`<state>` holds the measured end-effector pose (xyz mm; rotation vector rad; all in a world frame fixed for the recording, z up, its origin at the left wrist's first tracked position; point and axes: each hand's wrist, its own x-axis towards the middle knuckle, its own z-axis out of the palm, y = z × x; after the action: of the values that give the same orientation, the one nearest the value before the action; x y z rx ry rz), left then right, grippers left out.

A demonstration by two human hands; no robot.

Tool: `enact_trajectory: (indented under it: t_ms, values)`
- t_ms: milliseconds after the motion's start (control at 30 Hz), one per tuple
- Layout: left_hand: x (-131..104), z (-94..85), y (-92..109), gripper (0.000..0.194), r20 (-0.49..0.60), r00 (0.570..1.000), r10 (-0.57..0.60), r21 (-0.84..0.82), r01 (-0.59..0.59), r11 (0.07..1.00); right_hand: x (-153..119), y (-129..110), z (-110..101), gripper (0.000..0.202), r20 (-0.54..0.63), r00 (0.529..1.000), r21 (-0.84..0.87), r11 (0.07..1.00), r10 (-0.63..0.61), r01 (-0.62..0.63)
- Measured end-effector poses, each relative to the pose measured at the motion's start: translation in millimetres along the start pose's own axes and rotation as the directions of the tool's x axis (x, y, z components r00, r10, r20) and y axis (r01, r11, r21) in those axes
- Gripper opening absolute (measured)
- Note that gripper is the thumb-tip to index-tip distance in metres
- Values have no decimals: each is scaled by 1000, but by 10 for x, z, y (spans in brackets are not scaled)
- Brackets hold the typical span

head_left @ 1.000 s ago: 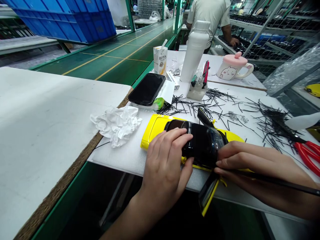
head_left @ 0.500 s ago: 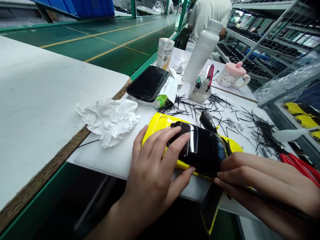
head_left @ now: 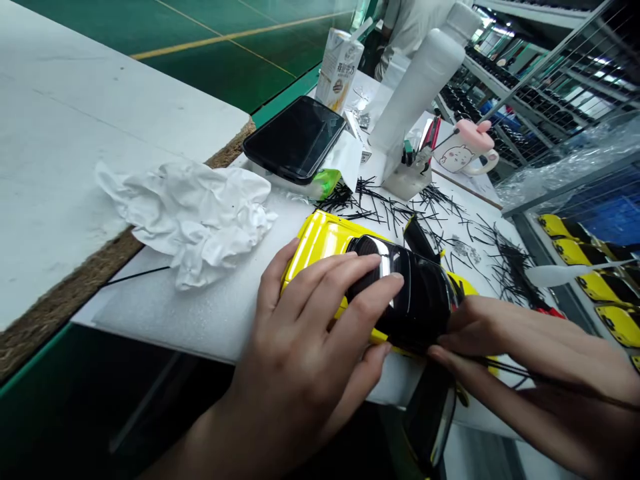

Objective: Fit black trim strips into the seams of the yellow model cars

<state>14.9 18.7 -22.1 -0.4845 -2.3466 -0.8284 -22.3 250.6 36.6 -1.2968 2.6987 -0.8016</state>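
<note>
A yellow toy car body (head_left: pixel 320 239) with a glossy black roof (head_left: pixel 425 293) lies on a white foam sheet at the table edge. My left hand (head_left: pixel 310 327) is spread over its left end, fingertips pressing on the roof and thumb along the near side. At the roof's near right corner, my right hand (head_left: pixel 500 340) pinches thin black strips (head_left: pixel 510 368); their tips are hidden. One door (head_left: pixel 430 420) hangs open on the near side, past the table edge, and another door (head_left: pixel 420 240) stands open on the far side.
Crumpled white paper (head_left: pixel 195 217) lies at left. Behind are a phone (head_left: pixel 295 137), drink carton (head_left: pixel 339 72), white bottle (head_left: pixel 420 83), tool holder (head_left: pixel 407 177) and pink-lidded mug (head_left: pixel 465 148). Black strips (head_left: pixel 515 260) are scattered about. More yellow cars (head_left: pixel 590 267) sit at right; a person (head_left: pixel 415 27) is beyond.
The view has shifted, bringing the paper and bottle nearer. Both hands stay at the car. The near door hangs at a different angle, and the red-handled scissors are now mostly hidden behind my right hand.
</note>
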Motion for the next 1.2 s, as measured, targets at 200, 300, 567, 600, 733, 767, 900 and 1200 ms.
enact_trajectory:
  t_ms: [200,300,567,600,733,767,900,1200]
  values:
    - [-29,23,-10,33,-19,999,32,1,-32,999,59,-11,43,14,-5,999,112,993,-45,45]
    - [-34,24,-23,33,-28,999,40,1,-40,999,46,-10,40,16,-13,999,139,990,-36,37]
    - [-32,9,-31,33,-15,999,39,-13,-39,999,25,14,-19,14,4,1000,164,986,-30,29]
    - [-32,10,-32,33,-13,999,38,-14,-38,999,24,16,-21,15,14,999,161,986,-35,33]
    - [-27,16,-37,33,-18,999,38,-10,-38,999,24,19,-16,19,30,998,125,991,-48,44]
    - [-26,17,-38,33,-18,999,38,-10,-38,999,27,17,-12,20,27,998,119,992,-54,51]
    - [-26,12,-37,33,-16,999,38,-9,-39,999,49,-1,12,18,-9,997,101,992,-71,72]
    - [-25,21,-32,34,-9,999,37,9,-37,999,10,1,31,20,-17,995,45,994,-101,101]
